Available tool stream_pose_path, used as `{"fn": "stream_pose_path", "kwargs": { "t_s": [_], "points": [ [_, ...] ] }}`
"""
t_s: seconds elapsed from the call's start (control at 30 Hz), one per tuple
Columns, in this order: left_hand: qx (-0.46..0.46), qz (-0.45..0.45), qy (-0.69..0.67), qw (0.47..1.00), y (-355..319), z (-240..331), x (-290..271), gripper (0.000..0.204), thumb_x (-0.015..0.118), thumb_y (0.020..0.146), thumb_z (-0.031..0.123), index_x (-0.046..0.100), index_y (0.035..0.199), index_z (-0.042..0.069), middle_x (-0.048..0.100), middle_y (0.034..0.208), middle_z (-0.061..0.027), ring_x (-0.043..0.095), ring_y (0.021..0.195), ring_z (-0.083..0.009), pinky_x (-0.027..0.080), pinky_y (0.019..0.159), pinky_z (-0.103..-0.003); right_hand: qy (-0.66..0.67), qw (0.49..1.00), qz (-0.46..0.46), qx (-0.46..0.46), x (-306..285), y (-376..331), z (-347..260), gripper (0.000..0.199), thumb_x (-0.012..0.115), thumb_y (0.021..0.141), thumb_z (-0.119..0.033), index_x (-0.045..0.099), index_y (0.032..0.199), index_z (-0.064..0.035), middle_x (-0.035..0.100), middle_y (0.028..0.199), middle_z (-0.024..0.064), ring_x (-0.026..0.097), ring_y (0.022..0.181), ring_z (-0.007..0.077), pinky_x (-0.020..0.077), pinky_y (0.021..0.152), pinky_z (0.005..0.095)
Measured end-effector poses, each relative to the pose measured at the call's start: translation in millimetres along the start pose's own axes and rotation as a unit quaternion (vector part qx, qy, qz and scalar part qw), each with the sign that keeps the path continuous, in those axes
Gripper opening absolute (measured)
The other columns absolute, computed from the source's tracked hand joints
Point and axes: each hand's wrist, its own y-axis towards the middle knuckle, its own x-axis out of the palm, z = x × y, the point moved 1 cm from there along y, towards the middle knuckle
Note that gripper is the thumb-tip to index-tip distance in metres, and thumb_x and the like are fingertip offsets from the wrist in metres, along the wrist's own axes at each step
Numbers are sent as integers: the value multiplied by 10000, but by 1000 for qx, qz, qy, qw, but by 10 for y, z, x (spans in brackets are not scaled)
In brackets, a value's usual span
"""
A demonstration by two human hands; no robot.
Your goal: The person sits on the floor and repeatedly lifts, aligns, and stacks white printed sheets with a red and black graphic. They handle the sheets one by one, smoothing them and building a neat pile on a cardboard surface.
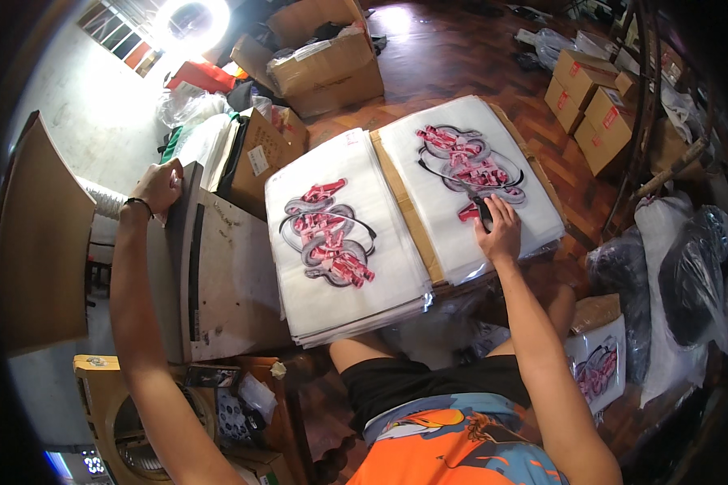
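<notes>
The right hand (499,230) lay flat, fingers spread, on the right stack of bagged printed shirts (471,182) w/ a small dark object (484,212) under the fingertips, prob. steadying the top bag, while the left hand (158,187) gripped the press's top edge (188,182) beside the left stack (340,242).

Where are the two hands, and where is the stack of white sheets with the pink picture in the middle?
left hand (158,186), head view, on its back.
right hand (499,230), head view, on its back.
middle stack of printed sheets (340,234), head view, on the top sheet's pink design.
</notes>
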Motion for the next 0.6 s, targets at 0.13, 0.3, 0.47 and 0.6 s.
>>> {"fn": "stream_pose_path", "kwargs": {
  "t_s": [0.13,0.3,0.47,0.6],
  "points": [
    [15,83,-1,996,-94,113,180,511,580,831,22,535,1332,105,683,844,-247,694,823,-397,542,725,-493,-13,1000,-4,5,-40,-6,10,531,698,828,-308,615,1307,-94,568,1415,85,485,1327,277,353,1126,449],
    [-123,236,-44,963,-274,-56,432,507,559,819,-17,564,1319,72,676,995,-293,651,1006,-452,528,819,-526,-1,1000,-1,-1,-26,-2,14,533,698,827,-309,614,1308,-95,567,1416,81,477,1334,274,356,1125,448],
    [-108,263,-5,959,-428,-245,481,193,624,902,78,654,1080,12,692,1003,-268,661,976,-440,534,846,-519,6,1000,-2,-5,-4,-25,-31,523,696,832,-311,616,1302,-95,563,1422,75,474,1335,274,361,1114,450],
    [-135,309,11,941,-488,5,236,202,618,921,113,649,1083,-4,693,998,-262,662,988,-427,535,844,-501,14,1000,2,-10,49,-13,-70,520,703,828,-309,617,1293,-93,566,1417,77,477,1332,276,364,1109,455]
  ]
}}
